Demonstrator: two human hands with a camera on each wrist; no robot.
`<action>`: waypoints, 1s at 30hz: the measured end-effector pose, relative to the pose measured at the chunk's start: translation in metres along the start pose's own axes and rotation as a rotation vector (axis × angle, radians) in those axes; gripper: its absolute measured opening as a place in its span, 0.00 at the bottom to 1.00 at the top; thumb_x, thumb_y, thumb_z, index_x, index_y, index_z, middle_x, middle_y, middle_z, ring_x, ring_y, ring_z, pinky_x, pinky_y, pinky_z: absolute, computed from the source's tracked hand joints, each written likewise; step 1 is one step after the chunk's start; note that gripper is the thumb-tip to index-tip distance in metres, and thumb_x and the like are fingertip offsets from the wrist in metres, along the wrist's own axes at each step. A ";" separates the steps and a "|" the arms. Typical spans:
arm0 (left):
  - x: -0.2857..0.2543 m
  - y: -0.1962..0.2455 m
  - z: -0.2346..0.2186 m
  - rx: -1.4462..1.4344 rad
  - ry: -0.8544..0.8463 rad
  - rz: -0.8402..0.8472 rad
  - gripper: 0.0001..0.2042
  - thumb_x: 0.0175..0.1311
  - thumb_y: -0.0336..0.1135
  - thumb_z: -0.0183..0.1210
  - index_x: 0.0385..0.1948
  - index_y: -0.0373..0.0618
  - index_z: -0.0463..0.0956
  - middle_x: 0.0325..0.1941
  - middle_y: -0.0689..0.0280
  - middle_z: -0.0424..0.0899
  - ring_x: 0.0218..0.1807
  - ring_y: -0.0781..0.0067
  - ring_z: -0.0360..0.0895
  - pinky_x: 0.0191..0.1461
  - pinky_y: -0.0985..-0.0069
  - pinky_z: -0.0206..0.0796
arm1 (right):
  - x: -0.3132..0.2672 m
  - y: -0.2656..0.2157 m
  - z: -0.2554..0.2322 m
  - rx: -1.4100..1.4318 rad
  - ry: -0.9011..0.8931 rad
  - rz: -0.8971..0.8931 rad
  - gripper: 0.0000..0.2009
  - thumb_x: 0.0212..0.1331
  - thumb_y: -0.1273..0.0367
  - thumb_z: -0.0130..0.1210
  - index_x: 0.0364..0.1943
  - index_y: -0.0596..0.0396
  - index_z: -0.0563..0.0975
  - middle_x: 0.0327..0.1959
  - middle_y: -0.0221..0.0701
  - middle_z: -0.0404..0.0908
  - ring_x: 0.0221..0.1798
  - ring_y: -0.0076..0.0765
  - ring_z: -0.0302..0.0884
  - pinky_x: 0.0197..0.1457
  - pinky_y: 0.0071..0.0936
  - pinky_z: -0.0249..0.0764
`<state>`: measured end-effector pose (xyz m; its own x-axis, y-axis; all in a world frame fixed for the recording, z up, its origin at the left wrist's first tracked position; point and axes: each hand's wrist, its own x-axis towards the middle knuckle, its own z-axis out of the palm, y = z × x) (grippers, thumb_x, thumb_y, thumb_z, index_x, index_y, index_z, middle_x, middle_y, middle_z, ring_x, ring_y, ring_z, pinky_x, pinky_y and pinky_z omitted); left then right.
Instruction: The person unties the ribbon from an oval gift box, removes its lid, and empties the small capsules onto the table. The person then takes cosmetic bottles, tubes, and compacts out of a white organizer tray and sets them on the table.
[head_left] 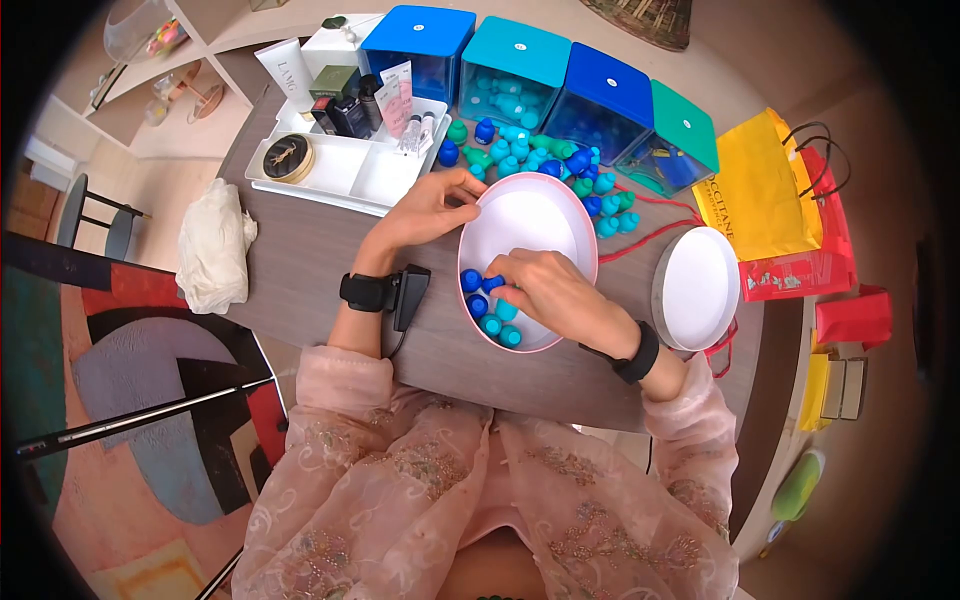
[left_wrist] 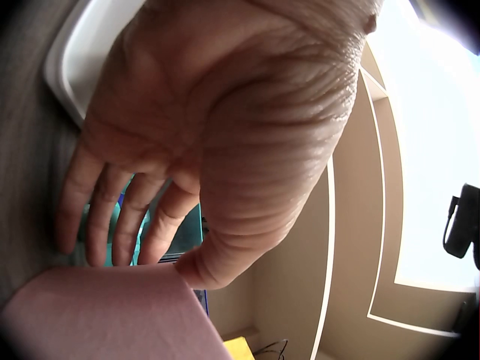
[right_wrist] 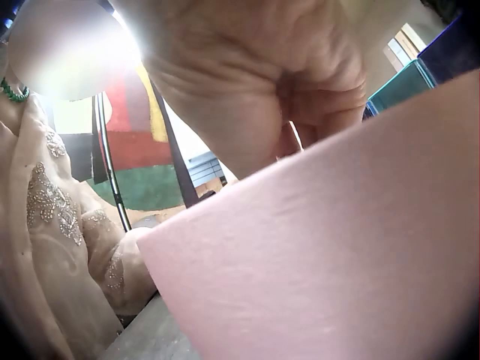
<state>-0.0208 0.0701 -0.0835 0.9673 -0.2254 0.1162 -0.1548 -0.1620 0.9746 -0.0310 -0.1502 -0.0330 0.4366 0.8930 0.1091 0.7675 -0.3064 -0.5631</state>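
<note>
In the head view, a round pink box (head_left: 530,212) with a white inside stands on the table. Low on its left side lie several blue and teal peg-shaped pieces (head_left: 477,305). My right hand (head_left: 550,290) reaches over the rim and pinches a dark blue peg-shaped piece (head_left: 492,284) between thumb and fingers. At the box's upper left edge is my left hand (head_left: 430,212), fingers extended and thumb against the rim. The left wrist view shows these fingers (left_wrist: 129,214) fairly straight along the pink wall (left_wrist: 112,311). In the right wrist view, the box wall (right_wrist: 322,247) hides my right fingertips.
Loose blue, teal and green pieces (head_left: 515,150) lie beyond the box, before several lidded bins (head_left: 515,75). A white tray (head_left: 330,180) with cosmetics sits left. On the right are a round white lid (head_left: 697,290), red cord (head_left: 640,243) and a yellow bag (head_left: 765,190).
</note>
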 end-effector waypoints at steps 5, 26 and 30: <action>0.000 0.000 0.000 -0.007 -0.001 0.017 0.13 0.52 0.29 0.57 0.39 0.36 0.75 0.39 0.62 0.79 0.40 0.72 0.76 0.46 0.75 0.67 | -0.001 -0.001 -0.017 0.010 0.006 0.062 0.07 0.49 0.74 0.57 0.33 0.61 0.77 0.28 0.44 0.78 0.32 0.50 0.77 0.36 0.39 0.71; -0.001 0.002 -0.001 -0.001 -0.021 0.005 0.13 0.54 0.30 0.57 0.40 0.36 0.75 0.40 0.63 0.79 0.42 0.72 0.75 0.49 0.73 0.66 | -0.024 0.124 -0.115 -0.636 0.300 0.254 0.07 0.50 0.76 0.56 0.34 0.60 0.75 0.31 0.43 0.77 0.35 0.50 0.76 0.37 0.39 0.71; -0.001 0.001 -0.002 0.007 -0.036 -0.015 0.12 0.55 0.29 0.57 0.41 0.37 0.75 0.42 0.63 0.78 0.45 0.73 0.74 0.52 0.73 0.65 | -0.020 0.135 -0.111 -0.649 0.181 0.185 0.06 0.51 0.75 0.56 0.34 0.58 0.75 0.29 0.41 0.76 0.34 0.49 0.75 0.36 0.39 0.71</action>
<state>-0.0213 0.0721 -0.0821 0.9619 -0.2569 0.0941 -0.1415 -0.1728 0.9747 0.1163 -0.2461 -0.0200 0.6152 0.7554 0.2255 0.7737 -0.6335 0.0112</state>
